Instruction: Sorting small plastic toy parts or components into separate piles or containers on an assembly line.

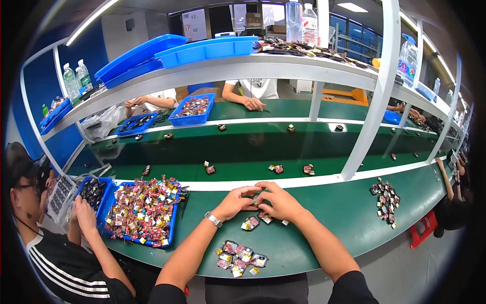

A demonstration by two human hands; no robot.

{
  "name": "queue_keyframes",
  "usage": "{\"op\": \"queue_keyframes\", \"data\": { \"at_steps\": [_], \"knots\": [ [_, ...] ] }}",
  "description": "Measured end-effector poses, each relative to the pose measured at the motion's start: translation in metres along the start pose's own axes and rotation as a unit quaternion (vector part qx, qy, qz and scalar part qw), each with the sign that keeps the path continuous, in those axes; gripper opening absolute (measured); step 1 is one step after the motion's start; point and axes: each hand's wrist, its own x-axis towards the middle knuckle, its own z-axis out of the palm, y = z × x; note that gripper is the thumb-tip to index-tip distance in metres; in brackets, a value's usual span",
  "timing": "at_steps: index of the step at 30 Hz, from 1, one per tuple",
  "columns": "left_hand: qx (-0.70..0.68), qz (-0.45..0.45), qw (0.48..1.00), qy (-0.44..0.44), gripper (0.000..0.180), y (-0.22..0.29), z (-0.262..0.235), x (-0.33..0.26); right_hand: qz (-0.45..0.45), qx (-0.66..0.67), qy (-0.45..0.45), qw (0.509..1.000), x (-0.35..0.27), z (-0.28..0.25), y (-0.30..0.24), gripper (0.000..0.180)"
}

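Note:
My left hand (236, 202) and my right hand (281, 201) meet over the green bench, fingers closed around a small part between them. The fingers mostly hide it, so its kind cannot be made out. Just below them lie a few small electronic assemblies (250, 223) with dark casings, reddish boards and white-and-yellow pieces. Closer to me, between my forearms, sits a cluster of similar assemblies (241, 259). Left of my left arm, a blue tray (173, 229) is heaped with reddish, white and yellow parts (139, 210). A loose group of assemblies (386, 202) lies farther right.
Beyond a white rail (228, 185), a green conveyor belt (243, 169) carries scattered assemblies. A white post (372, 106) and overhead shelf (228, 71) frame the bench. At left, a co-worker's hands (83, 215) work beside a bin of black parts (94, 195). A red stool (424, 229) stands at right.

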Motion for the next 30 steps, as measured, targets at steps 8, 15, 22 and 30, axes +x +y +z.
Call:
{"op": "queue_keyframes", "data": {
  "at_steps": [8,15,22,30],
  "knots": [
    [-0.057,-0.009,0.998,-0.034,0.036,-0.003,-0.007,0.001,0.038,0.035,0.020,0.998,0.001,0.011,0.003,0.012],
    [-0.054,0.029,0.996,-0.064,0.037,-0.002,-0.009,-0.003,0.067,0.050,0.071,0.994,0.004,0.021,0.003,0.012],
    [-0.055,0.014,0.997,-0.058,0.035,-0.008,-0.011,0.001,0.046,0.100,0.024,0.994,0.001,0.017,0.005,0.011],
    [-0.100,0.015,0.994,-0.036,0.029,-0.011,-0.013,0.003,0.070,0.062,0.157,0.983,0.002,0.035,0.001,0.013]
  ]
}}
